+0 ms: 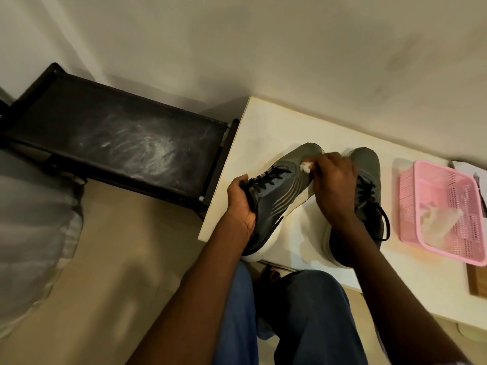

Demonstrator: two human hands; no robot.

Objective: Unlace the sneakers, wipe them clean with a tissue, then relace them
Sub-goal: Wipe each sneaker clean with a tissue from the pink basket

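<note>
Two dark grey sneakers with black laces and white soles stand on a white table (266, 122). My left hand (241, 204) grips the left sneaker (282, 196) at its collar and tilts it on its side. My right hand (333, 185) pinches a small white tissue (305, 167) against that sneaker's upper near the toe. Behind my right hand and wrist sits the right sneaker (367, 169), partly hidden, with its lace ends hanging loose. The left sneaker's laces are still threaded.
A pink plastic basket (445, 180) with crumpled tissue inside stands on the table at the right. A dark, dusty shoe rack (113, 138) stands left of the table against the wall. My knees in blue jeans (303, 317) are below the table edge.
</note>
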